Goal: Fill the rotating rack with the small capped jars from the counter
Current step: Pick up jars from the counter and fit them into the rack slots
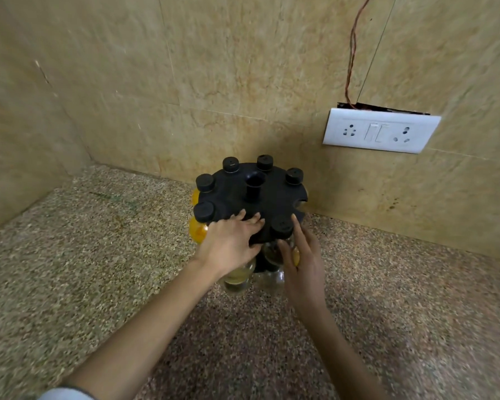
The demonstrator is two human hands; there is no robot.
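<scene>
Speckled counter (70, 255) ran under beige tiles (214, 67), socket plate (380, 130) at two o'clock of the rack (269, 194). On its top the left hand (231, 243) lay flat and relaxed; the right hand (303, 264) touched the five-o'clock jar (282, 226) with straight fingers (296, 226).

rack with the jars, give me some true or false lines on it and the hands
1. Six black caps show on top of the rack. True.
2. The left hand lifts a jar off the counter. False: it rests flat on the rack's top, fingers straight.
3. The switch panel sits on the wall to the rack's right. True.
4. The rack lies tipped on its side. False: it stands upright on the counter.
</scene>
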